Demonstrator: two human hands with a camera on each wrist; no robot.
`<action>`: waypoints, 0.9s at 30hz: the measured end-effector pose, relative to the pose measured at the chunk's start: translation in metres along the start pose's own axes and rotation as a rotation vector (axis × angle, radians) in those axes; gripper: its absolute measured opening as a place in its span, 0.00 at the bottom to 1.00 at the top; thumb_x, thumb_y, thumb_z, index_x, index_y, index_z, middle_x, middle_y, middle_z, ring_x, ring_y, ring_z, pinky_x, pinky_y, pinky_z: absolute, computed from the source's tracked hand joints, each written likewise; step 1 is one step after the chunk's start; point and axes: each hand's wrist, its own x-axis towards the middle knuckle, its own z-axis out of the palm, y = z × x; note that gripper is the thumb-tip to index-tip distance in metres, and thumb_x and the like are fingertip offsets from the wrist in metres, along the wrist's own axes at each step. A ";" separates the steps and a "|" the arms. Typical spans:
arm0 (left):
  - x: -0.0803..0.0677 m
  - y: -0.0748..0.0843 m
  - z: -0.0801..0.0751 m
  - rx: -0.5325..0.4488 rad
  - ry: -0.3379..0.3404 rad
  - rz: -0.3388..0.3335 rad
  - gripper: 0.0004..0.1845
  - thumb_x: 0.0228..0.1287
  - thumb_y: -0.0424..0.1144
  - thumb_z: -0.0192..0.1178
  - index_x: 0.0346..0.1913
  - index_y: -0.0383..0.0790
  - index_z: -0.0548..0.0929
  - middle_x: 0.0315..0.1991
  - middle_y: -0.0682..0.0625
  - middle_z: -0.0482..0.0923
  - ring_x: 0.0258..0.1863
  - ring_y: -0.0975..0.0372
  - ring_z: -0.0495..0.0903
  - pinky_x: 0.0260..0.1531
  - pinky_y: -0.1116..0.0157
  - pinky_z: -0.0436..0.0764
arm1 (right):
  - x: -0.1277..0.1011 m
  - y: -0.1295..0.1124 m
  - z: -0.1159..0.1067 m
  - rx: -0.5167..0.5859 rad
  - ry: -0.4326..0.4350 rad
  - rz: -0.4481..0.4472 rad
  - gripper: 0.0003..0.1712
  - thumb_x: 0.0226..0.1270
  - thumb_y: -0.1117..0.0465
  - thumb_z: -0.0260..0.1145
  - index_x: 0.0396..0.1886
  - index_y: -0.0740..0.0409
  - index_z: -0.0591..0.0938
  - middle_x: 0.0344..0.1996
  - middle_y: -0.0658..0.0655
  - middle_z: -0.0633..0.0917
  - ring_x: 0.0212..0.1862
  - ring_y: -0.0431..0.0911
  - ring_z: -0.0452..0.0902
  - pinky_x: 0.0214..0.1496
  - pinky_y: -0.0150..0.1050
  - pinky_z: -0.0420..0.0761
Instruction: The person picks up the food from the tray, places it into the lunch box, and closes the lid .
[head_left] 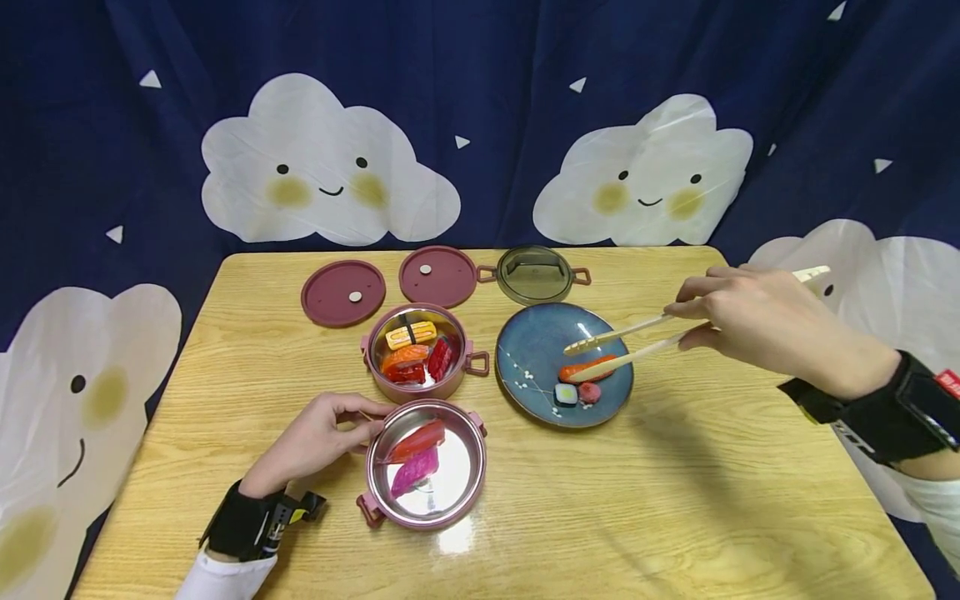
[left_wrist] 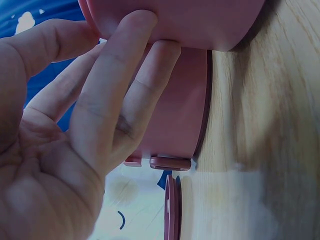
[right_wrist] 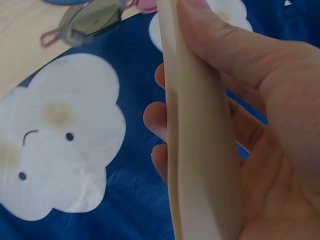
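Note:
My left hand (head_left: 330,433) rests its straight fingers (left_wrist: 125,75) against the outer wall of the near pink steel container (head_left: 450,500) (left_wrist: 190,20). Inside lie a red fish slice (head_left: 416,440) and a magenta slice (head_left: 414,471). My right hand (head_left: 750,321) (right_wrist: 270,100) grips wooden tongs (head_left: 630,342) (right_wrist: 195,150). Their tips hang apart over a blue plate (head_left: 525,342), just above an orange sushi piece (head_left: 588,368). A small roll (head_left: 566,394) and a pink piece (head_left: 589,392) also lie on the plate.
A second pink container (head_left: 465,367) (left_wrist: 180,115) behind the near one holds several sushi pieces. Two pink lids (head_left: 343,292) (head_left: 438,275) and a glass lid (head_left: 534,273) (right_wrist: 92,22) lie at the back of the wooden table (head_left: 675,500). A cloud-print curtain hangs behind.

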 end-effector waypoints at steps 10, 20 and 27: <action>0.000 0.001 0.000 -0.004 0.004 -0.002 0.12 0.72 0.38 0.68 0.55 0.48 0.92 0.50 0.53 0.92 0.48 0.66 0.82 0.46 0.69 0.78 | -0.005 0.017 0.014 0.012 -0.105 0.064 0.20 0.41 0.53 0.87 0.38 0.50 0.94 0.37 0.47 0.91 0.40 0.47 0.87 0.39 0.47 0.86; 0.000 0.000 -0.001 -0.001 -0.004 0.000 0.13 0.73 0.37 0.67 0.56 0.47 0.91 0.51 0.51 0.92 0.49 0.64 0.83 0.50 0.68 0.80 | -0.007 0.028 0.031 0.049 -0.196 0.116 0.20 0.43 0.53 0.87 0.39 0.48 0.94 0.38 0.48 0.91 0.40 0.48 0.86 0.32 0.45 0.83; 0.000 -0.001 -0.001 -0.005 -0.009 0.003 0.13 0.73 0.36 0.66 0.57 0.45 0.91 0.51 0.50 0.92 0.49 0.64 0.84 0.50 0.68 0.80 | -0.007 0.031 0.038 0.042 -0.203 0.097 0.19 0.44 0.53 0.86 0.40 0.49 0.94 0.38 0.48 0.91 0.39 0.48 0.85 0.33 0.45 0.82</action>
